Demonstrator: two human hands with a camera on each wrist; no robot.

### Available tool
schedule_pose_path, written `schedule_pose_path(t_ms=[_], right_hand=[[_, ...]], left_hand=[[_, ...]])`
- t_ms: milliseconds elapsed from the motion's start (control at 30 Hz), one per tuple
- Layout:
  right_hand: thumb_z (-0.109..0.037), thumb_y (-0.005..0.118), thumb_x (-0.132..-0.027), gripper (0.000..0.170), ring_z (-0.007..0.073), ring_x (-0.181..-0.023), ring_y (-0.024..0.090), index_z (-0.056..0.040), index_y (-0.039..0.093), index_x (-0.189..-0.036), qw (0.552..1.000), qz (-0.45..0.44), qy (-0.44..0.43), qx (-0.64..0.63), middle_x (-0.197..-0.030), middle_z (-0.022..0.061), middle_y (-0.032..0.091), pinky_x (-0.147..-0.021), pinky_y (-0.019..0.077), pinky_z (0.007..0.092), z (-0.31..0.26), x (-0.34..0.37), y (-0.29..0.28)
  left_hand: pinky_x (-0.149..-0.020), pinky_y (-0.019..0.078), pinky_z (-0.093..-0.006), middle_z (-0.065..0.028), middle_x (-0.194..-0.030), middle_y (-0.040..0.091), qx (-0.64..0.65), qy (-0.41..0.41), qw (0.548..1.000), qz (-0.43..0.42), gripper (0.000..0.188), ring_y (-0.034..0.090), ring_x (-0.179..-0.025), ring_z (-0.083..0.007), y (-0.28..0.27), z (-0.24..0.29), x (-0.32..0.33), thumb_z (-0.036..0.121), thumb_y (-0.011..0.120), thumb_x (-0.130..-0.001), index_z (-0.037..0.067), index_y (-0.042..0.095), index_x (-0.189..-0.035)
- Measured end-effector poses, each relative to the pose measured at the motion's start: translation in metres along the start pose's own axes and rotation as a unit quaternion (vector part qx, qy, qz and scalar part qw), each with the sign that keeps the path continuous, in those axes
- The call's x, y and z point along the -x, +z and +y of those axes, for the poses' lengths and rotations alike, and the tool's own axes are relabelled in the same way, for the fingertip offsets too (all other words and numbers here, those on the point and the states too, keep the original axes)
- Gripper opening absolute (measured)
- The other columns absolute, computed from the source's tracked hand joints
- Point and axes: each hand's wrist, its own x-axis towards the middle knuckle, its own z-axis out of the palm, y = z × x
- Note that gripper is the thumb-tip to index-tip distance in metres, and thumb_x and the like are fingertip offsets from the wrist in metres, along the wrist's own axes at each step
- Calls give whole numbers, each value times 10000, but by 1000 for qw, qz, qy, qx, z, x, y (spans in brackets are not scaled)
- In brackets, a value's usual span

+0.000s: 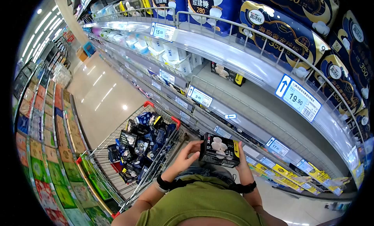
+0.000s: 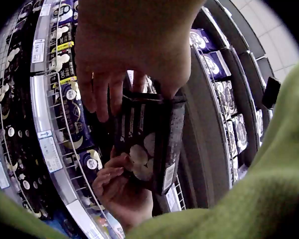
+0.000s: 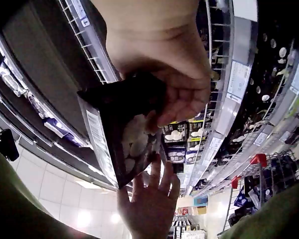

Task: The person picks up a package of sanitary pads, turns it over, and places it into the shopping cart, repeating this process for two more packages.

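A black pack of sanitary pads [image 1: 220,150], printed with white cotton bolls and the number 280, is held in front of the body. My right hand [image 1: 243,163] grips its right end, and in the right wrist view the fingers curl around that end of the pack [image 3: 132,139]. At the opposite end is my left hand [image 1: 189,156]. Its spread, fairly straight fingers [image 3: 154,174] and thumb touch the pack's edge in the right wrist view. From the left wrist, the pack [image 2: 144,139] spans the space between both hands.
A shopping cart [image 1: 171,119] heaped with dark packs stands at left. Along the right runs a curved shelf [image 1: 218,43] with wire rails, price tags [image 1: 298,97] and large blue packs [image 1: 280,31]. Another shelf with colourful packs [image 1: 43,163] lines the aisle's left side.
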Motion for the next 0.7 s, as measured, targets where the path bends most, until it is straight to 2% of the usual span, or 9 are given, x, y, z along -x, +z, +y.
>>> schedule_pose_path(t_ms=[233,300,333,433,467,500,567,633,700], right_hand=[[-509,365,-775,560,179,-852,542,-42,432,-1078,1000,11,-18,19,-977,88,535,-729,445,300,2,7,-5],[-501,370,-783,551,138,-937,472,-64,402,-1118,994,15,-27,101,-1035,56,484,-772,389,259,5,10,-10],[-426,411,-801,496,127,-969,439,-77,374,-1152,996,33,-18,85,-1055,35,464,-794,360,244,10,8,-21],[-334,444,-811,456,118,-974,427,-82,343,-1178,992,10,-56,109,-1059,31,452,-807,350,251,21,1,-34],[-277,492,-784,473,136,-963,428,-92,325,-1185,987,-22,-94,127,-1062,36,441,-815,344,258,20,0,-35],[-277,492,-784,473,136,-963,428,-92,325,-1185,987,-19,-96,125,-1062,36,441,-815,344,258,10,7,-17],[-270,534,-743,520,152,-954,427,-106,318,-1187,973,-52,-134,179,-1058,40,441,-818,338,253,-10,22,21],[-268,549,-716,550,167,-941,426,-115,312,-1189,966,-56,-142,209,-1096,45,408,-809,331,239,-17,24,27],[-231,541,-722,546,148,-962,399,-105,299,-1195,917,-41,-197,345,-1142,52,355,-802,318,226,-25,27,33]], left_hand=[[-842,308,-293,-64,-1090,408,44,-19,998,-46,523,399,-988,-151,0,6,-7,366,462,-790,58,316,-1188],[-841,314,-292,-90,-1066,413,40,6,997,-62,534,414,-965,-169,-2,6,-13,309,487,-784,46,280,-1200],[-835,323,-293,-84,-1079,407,50,-14,997,-62,576,417,-963,-171,-3,11,-15,287,549,-742,48,290,-1199],[-819,340,-290,-76,-1089,409,52,2,994,-95,602,432,-941,-173,-7,10,-19,239,598,-703,53,307,-1197],[-874,297,-303,-78,-1176,363,50,-1,992,-118,668,386,-1037,-166,-11,4,-19,285,639,-671,35,309,-1195],[-874,297,-303,-78,-1176,363,50,-2,991,-122,668,386,-1037,-166,-12,5,-20,285,639,-671,35,309,-1195],[-864,310,-305,-84,-1153,391,20,29,989,-142,688,404,-1018,-171,-14,12,-21,223,677,-632,25,324,-1189],[-863,316,-307,-92,-1154,403,7,24,988,-154,719,408,-1022,-174,-22,21,-26,153,713,-577,20,344,-1180],[-831,352,-292,-100,-1149,418,-40,34,984,-169,716,447,-965,-159,-31,38,-34,129,717,-558,31,363,-1172]])
